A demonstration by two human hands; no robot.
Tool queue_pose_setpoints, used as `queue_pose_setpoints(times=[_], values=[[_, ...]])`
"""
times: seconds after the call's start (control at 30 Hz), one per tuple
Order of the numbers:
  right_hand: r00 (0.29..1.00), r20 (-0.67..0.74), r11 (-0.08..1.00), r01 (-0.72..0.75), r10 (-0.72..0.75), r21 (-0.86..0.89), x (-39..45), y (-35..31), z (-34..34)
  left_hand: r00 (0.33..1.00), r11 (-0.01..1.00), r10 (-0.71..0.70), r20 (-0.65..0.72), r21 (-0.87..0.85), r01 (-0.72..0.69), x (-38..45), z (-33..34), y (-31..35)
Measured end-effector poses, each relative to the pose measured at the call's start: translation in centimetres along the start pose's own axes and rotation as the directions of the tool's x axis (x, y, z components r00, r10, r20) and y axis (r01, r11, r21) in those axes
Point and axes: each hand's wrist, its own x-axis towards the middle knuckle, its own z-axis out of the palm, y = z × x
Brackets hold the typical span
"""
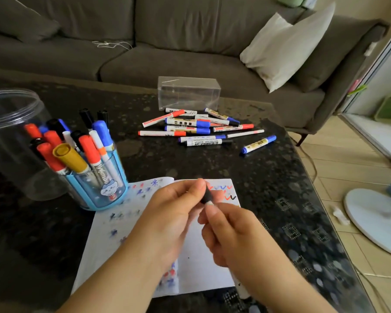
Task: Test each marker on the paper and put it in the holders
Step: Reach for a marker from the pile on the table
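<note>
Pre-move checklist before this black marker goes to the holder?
1. Cap pinched by left hand: ok.
2. Marker gripped by right hand: ok.
3. Cap fully seated: cannot tell, fingers cover the joint.
4. Black test mark on paper: ok.
5. Room in blue holder: not ok, crowded.
6. Clear jar open: ok.

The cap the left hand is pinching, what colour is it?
Black cap, seen in the head view.
</note>
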Motion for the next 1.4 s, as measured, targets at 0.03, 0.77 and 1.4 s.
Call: queue_pose_setpoints(times=[0.03, 0.77, 1.4], values=[[0.998, -0.049, 0.981, 0.037, -0.048, -0.191, -0.1, 0.5, 0.0, 0.998, 1.0, -0.016, -0.063, -0.026, 0.015, 0.3, -0.1, 0.1], [0.988, -0.036, 0.788, -0.097, 0.149, 0.609, 1.8, 0.9, -5.0, 0.963, 0.566, 0.262, -0.059, 0.818, -0.104, 1.4, -2.2, -1.6], [0.924, -0.363, 0.952, 0.004, -0.121, -0.307, 4.0, 5.1, -4.0, 0.952, 0.277, 0.293, 0.087, 0.945, -0.172, 1.8, -2.0, -3.1]])
